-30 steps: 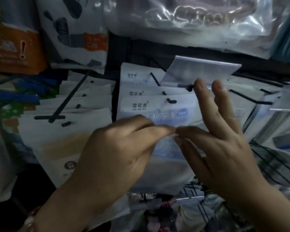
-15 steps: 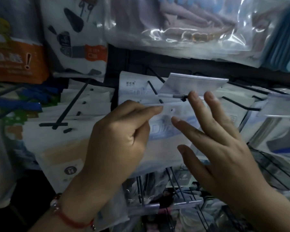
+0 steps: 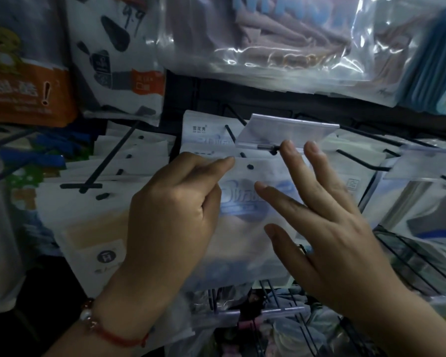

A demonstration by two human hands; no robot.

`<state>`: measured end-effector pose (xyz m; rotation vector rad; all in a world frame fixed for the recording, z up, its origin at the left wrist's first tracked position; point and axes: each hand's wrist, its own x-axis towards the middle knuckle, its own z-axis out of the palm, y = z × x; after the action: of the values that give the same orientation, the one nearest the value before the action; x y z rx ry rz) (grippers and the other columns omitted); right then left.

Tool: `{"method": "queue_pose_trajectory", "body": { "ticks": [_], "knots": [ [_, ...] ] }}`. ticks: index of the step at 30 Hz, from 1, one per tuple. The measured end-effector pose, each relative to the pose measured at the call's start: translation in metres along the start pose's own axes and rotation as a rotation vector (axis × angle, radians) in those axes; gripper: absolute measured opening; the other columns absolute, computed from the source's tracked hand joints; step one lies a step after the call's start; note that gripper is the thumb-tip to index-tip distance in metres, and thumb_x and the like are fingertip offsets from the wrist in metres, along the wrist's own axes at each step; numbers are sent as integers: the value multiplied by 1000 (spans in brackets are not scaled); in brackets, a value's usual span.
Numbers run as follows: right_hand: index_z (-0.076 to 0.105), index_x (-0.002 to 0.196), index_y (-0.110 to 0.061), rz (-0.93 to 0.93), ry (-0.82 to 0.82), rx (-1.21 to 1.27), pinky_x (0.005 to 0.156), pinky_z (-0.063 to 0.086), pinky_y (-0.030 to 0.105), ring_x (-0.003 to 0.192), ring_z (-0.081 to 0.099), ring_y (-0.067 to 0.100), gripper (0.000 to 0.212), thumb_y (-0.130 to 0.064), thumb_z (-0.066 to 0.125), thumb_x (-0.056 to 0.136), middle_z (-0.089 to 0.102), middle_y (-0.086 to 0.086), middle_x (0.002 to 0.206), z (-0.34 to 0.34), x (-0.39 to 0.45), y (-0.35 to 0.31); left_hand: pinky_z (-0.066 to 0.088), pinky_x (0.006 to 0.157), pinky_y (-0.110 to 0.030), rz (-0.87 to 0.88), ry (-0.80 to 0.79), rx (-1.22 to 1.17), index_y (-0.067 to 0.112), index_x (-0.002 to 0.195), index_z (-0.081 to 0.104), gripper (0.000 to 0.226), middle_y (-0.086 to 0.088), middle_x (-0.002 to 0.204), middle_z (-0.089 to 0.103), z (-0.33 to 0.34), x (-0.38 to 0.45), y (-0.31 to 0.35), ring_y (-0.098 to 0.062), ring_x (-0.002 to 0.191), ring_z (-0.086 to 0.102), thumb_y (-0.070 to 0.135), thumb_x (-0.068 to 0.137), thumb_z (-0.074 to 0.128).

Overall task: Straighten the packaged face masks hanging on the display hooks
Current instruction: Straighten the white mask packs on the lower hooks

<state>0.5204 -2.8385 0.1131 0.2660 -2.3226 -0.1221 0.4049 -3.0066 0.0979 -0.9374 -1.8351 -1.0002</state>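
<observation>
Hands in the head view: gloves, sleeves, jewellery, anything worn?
Both hands are bare: no gloves, no rings that show, no sleeves in frame. The left hand has a thin red cord bracelet with a few pale beads at the wrist. The right hand and its wrist wear nothing visible.

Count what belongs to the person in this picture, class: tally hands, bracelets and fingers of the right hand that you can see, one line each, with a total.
Hands: 2, the left hand and the right hand
Bracelets: 1, a red bracelet on the left wrist
Right-hand fingers in view: 4
Total: 7
</observation>
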Motion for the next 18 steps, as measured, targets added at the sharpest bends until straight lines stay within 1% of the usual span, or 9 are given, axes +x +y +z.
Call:
{"method": "queue_pose_trajectory", "body": {
  "ticks": [2,5,8,9,11,13,15,16,18],
  "knots": [
    [58,134,-16,3,4,12,121,13,35,151,9,28,43,-23,58,91,20,6,160,0,0,0,58,68,-35,11,-19,21,15,121,72,36,-1,100,70,2,0,3,-19,85,68,5,90,57],
    [59,134,-16,11,-4,22,121,12,34,151,7,29,42,-24,56,92,18,6,161,2,0,-1,58,64,-34,77,-49,78,14,123,71,37,-2,98,69,7,-1,3,-20,82,67,7,91,54],
    [60,133,-16,10,-8,15,121,11,33,151,5,29,42,-25,56,93,16,6,161,3,0,-3,57,64,-38,56,-75,88,16,126,69,39,0,100,68,10,2,-10,-21,85,65,8,90,56],
    [60,133,-16,9,-7,10,121,10,32,151,5,29,42,-25,58,92,15,6,161,3,0,-3,57,63,-39,51,-82,122,17,126,69,41,-1,101,68,13,2,-14,-23,87,65,8,89,55],
    [60,133,-17,7,-4,2,121,8,30,151,5,29,43,-24,60,91,15,5,161,5,0,-2,54,63,-35,70,-81,230,16,127,68,45,-3,102,68,20,0,-20,-25,89,61,10,86,51],
    [60,133,-18,5,5,-4,121,8,31,151,5,29,43,-24,62,90,15,5,161,6,-1,-1,47,76,-37,71,-89,287,16,130,65,47,-7,107,66,27,-4,-22,-27,97,55,9,85,56],
    [59,133,-20,3,7,-11,121,9,33,151,5,31,45,-23,64,89,15,5,162,7,-3,0,38,95,-43,22,-111,299,15,135,61,49,-12,122,60,30,-11,-22,-30,116,47,12,86,62],
    [58,135,-20,0,8,-14,122,10,35,151,5,31,46,-23,64,89,14,5,162,8,-4,1,32,104,-46,-7,-119,312,15,138,57,50,-15,133,55,31,-15,-21,-31,127,39,19,89,60],
    [52,140,-21,-4,4,-12,122,11,39,151,5,32,50,-24,61,91,13,5,162,10,-7,2,17,118,-50,-43,-166,321,19,148,44,55,-16,155,34,30,-26,-14,-34,146,20,32,94,52]
  ]
}}
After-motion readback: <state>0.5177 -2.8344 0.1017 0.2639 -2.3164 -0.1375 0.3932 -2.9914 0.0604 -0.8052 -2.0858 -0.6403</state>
